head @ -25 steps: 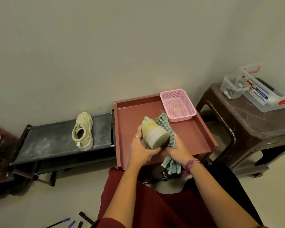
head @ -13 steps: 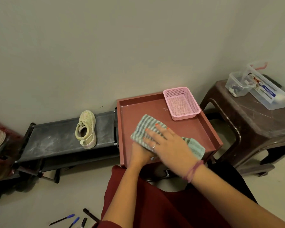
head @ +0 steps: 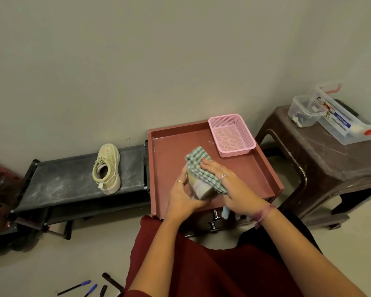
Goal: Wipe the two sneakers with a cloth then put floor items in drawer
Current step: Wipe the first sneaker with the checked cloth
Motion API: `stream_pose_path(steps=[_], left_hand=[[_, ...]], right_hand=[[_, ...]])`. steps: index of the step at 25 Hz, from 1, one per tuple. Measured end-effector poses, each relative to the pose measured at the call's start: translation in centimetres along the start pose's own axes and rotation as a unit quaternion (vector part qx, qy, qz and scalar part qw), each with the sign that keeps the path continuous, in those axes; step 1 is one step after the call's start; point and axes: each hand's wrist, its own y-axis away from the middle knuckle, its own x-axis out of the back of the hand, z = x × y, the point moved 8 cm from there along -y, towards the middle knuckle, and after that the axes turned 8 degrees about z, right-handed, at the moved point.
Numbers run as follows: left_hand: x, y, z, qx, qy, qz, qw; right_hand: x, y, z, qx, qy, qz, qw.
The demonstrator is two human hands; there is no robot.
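My left hand (head: 181, 195) grips a pale green sneaker (head: 201, 188) by its heel over the red tray-top drawer unit (head: 263, 168). A green checked cloth (head: 196, 162) is draped over the shoe's top, and my right hand (head: 227, 183) presses it flat against the sneaker. The second pale green sneaker (head: 106, 168) stands upright on the black shoe rack (head: 58, 181) to the left. Several pens (head: 81, 288) lie on the floor at the bottom left.
A pink mesh basket (head: 231, 135) sits in the tray's far right corner. A brown plastic stool (head: 321, 163) on the right carries two clear plastic boxes (head: 304, 112). A wall runs behind everything. My red-clothed lap fills the bottom centre.
My right hand has slid the cloth back along the sneaker toward me, uncovering the heel and sole end. My left hand still holds the shoe.
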Motion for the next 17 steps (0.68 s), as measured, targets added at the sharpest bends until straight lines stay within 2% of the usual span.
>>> stream_pose_path(steps=[2, 3, 9, 11, 13, 15, 17], left_hand=[[0.9, 0.5, 0.1, -0.016, -0.011, -0.012, 1.000], [1.4, 0.7, -0.2, -0.012, -0.018, -0.015, 1.000], [3.6, 1.9, 0.0, 0.036, -0.078, -0.082, 0.993], [4.8, 2.1, 0.2, 0.039, -0.110, -0.087, 0.989], [6.1, 1.9, 0.9, 0.010, -0.185, -0.064, 0.981], [6.6, 1.6, 2.0, -0.026, -0.234, -0.054, 0.970], [6.4, 1.9, 3.1, -0.068, -0.238, -0.055, 0.967]], right_hand=[[-1.2, 0.3, 1.4, -0.045, -0.108, -0.040, 0.992], [-2.0, 0.3, 1.9, -0.065, -0.125, -0.059, 0.988], [-5.4, -0.5, 2.7, -0.166, -0.145, -0.094, 0.971], [-5.7, -0.6, 2.6, -0.169, -0.139, -0.106, 0.970], [-5.8, -0.7, 1.4, -0.163, -0.116, -0.115, 0.973], [-6.1, -1.2, -1.0, -0.117, -0.064, -0.111, 0.985], [-7.1, -1.5, -4.1, -0.044, 0.017, -0.117, 0.992]])
